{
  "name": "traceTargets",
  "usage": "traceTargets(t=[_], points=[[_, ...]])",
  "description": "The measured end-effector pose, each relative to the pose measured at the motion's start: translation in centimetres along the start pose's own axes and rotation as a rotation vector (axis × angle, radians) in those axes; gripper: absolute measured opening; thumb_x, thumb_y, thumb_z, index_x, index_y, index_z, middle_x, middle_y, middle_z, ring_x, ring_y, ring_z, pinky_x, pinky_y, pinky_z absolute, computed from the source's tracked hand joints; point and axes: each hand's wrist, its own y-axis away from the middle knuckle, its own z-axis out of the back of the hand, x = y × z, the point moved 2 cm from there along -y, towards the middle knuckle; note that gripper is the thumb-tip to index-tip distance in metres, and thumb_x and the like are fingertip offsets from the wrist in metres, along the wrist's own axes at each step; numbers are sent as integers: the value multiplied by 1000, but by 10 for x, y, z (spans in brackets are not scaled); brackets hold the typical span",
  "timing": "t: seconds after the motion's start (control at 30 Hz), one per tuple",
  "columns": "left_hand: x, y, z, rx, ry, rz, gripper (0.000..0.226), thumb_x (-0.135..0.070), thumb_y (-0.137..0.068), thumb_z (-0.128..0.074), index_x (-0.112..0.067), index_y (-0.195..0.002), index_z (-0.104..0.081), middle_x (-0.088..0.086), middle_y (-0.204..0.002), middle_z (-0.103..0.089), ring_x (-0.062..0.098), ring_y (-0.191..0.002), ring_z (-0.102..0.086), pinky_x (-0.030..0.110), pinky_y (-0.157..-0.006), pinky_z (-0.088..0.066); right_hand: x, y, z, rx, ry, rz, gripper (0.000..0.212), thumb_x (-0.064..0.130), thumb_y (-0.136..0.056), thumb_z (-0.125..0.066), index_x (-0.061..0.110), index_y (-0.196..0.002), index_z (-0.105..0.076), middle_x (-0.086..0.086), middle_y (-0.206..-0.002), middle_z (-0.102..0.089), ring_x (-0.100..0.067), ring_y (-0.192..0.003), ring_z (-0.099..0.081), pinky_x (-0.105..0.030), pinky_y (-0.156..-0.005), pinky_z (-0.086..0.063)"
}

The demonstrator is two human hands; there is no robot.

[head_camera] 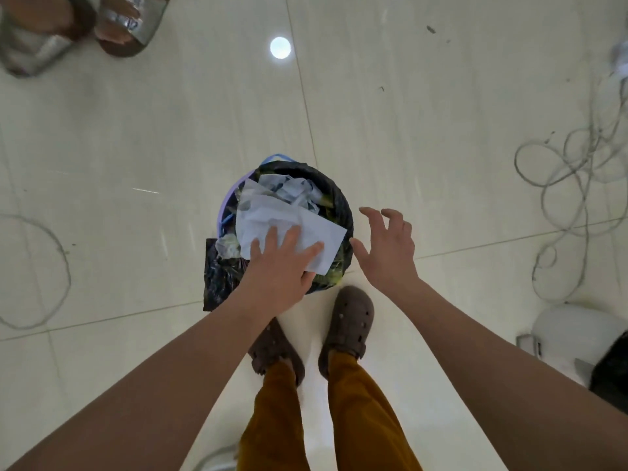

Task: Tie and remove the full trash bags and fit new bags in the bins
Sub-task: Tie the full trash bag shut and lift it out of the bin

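- From the head view we look straight down on a pale tiled floor [373, 137]; loose cables [564, 185] coil at its right, another person's sandals [129, 25] sit top left.
- The round bin [231, 202] stands upright, mouth facing us, lined with a black trash bag [339, 198] full of crumpled paper [272, 215].
- Our left hand [282, 266] presses flat on the paper, fingers spread; our right hand [387, 246] hovers just beside the rim, fingers spread, holding nothing.
- Our brown clogs [350, 321] stand just below the bin; open tile surrounds it.

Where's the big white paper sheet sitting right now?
In the head view, centre frame, the white paper sheet lies atop the black-bagged lilac bin, under the left hand, just ahead of the brown clogs.
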Motion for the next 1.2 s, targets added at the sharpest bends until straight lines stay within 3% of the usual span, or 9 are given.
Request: traceTargets(t=[0.33,0.43,0.57,0.63,0.7,0.83,0.93,1.07,1.2], points=[[33,-35,-23,135,14,-75,51,-50,-98,-34,-38,-147,-25,5,-157,-11,40,-143,-10,59,-111,-24,-1,-14,-47,67,-288,-155,57,39,-97,-53,21,-146,-31,-13,-118,-59,-32,-114,-51,-44,-91,-44],[38,-42,-28,160,50,-75,51,-51,-98,-34,-37,-146,-26,5,-157,-10,40,-142,-11,59,-111,-23,0,-13,-55,66,-353,-158,51,35,-98,-54,16,-141,-36,-9,-95,-64,-30,-94,-60,-43,-83,-48],[40,-50,-31,206,69,-81,50,-47,-97,-34,-37,-146,-27,5,-156,-8,41,-141,-12,59,-111,-23,-4,-14,-60,-55,-410,-219,35,31,-94,-61,12,-122,-54,8,-69,-56,-14,-70,-60,-26,-62,-45],[42,-53,-30,240,83,-66,50,-46,-97,-33,-37,-146,-27,4,-157,-7,41,-142,-11,59,-111,-22,-3,-13,-60,-119,-431,-249,28,29,-92,-64,11,-113,-60,12,-69,-56,-3,-63,-54,-15,-54,-37],[41,-53,-31,265,88,-60,50,-47,-97,-31,-37,-145,-27,3,-157,-7,40,-142,-11,59,-111,-22,-5,-8,-61,-170,-447,-281,18,21,-91,-64,8,-104,-64,4,-79,-64,-10,-70,-59,-16,-58,-36],[41,-52,-26,283,127,-60,49,-48,-98,-29,-36,-145,-32,1,-158,-7,37,-143,-10,59,-112,-21,-5,-5,-51,-212,-516,-308,5,2,-86,-64,5,-87,-68,-3,-80,-65,-19,-77,-61,-1,-61,-37],[43,-51,-23,317,162,-55,48,-47,-101,-26,-32,-146,-34,-1,-160,-7,35,-145,-7,59,-113,-19,2,-5,-43,-207,-514,-258,9,-1,-86,-62,6,-87,-67,-4,-84,-67,-14,-76,-59,-3,-65,-39],[42,-48,-18,348,166,-65,48,-45,-102,-23,-29,-145,-37,-1,-162,-6,35,-147,-2,61,-113,-16,18,2,-33,-260,-550,-104,14,-4,-86,-57,8,-88,-65,-3,-83,-65,-15,-79,-59,-22,-74,-46],[42,-44,-10,252,262,-82,41,-36,-103,-29,-22,-136,-48,3,-156,-22,33,-142,-19,55,-110,-27,16,2,-31,-215,-674,-189,16,6,-90,-58,16,-103,-57,3,-72,-54,2,-61,-51,-7,-61,-40]])
